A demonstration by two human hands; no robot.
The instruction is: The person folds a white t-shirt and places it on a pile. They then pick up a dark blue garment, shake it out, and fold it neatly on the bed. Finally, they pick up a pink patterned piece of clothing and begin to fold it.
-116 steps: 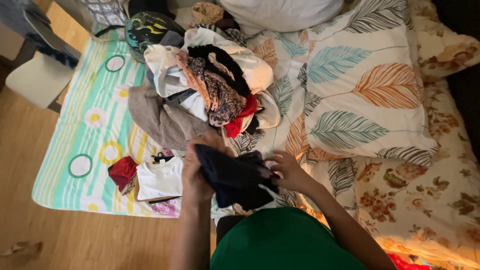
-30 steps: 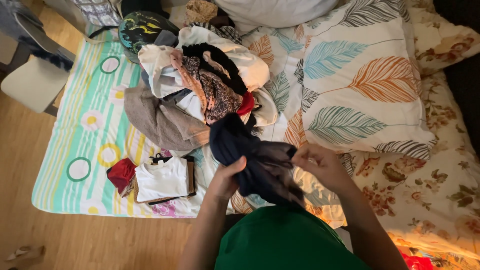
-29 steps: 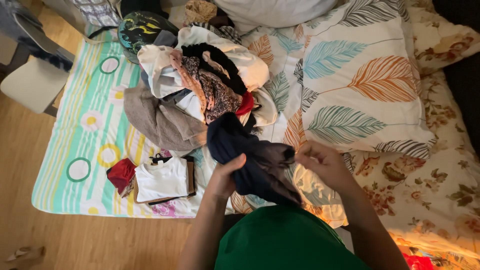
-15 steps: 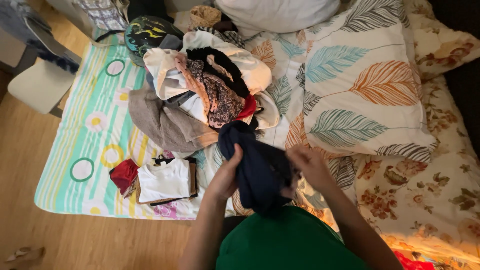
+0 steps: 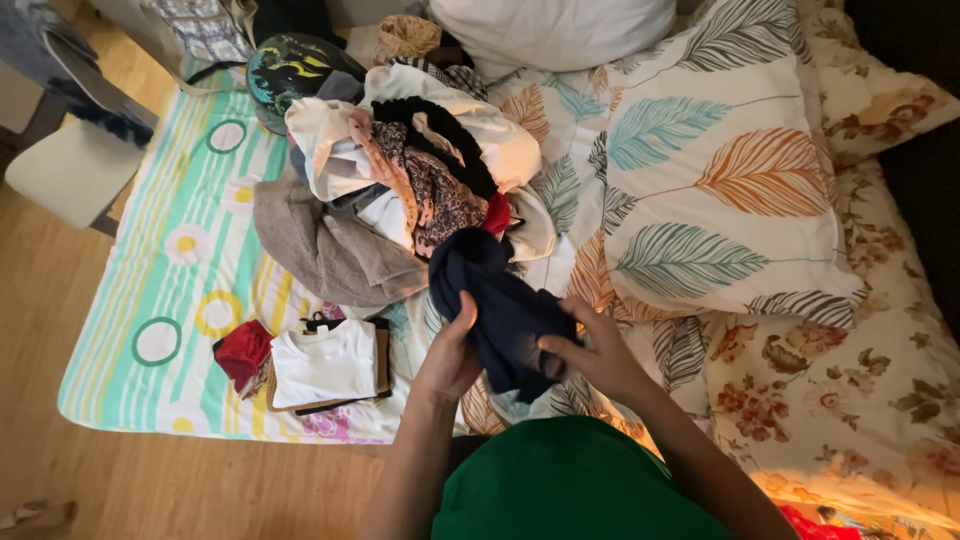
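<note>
While both hands grip it, left hand (image 5: 452,352) and right hand (image 5: 592,352) clamped on opposite sides, the dark blue garment (image 5: 500,305) hangs bunched above the bed (image 5: 180,250), just in front of the clothes pile (image 5: 400,180); folded white shirt (image 5: 325,362) lies left.

Two hands hold a dark navy garment over a bed.

The left hand (image 5: 452,352) and the right hand (image 5: 596,352) grip the navy garment (image 5: 497,300) from both sides. Just behind it lies a pile of mixed clothes (image 5: 400,175). At the left, a folded white shirt (image 5: 325,362) rests on the striped sheet (image 5: 170,290), beside a red cloth (image 5: 243,350). A leaf-print pillow (image 5: 720,190) lies at the right.
</note>
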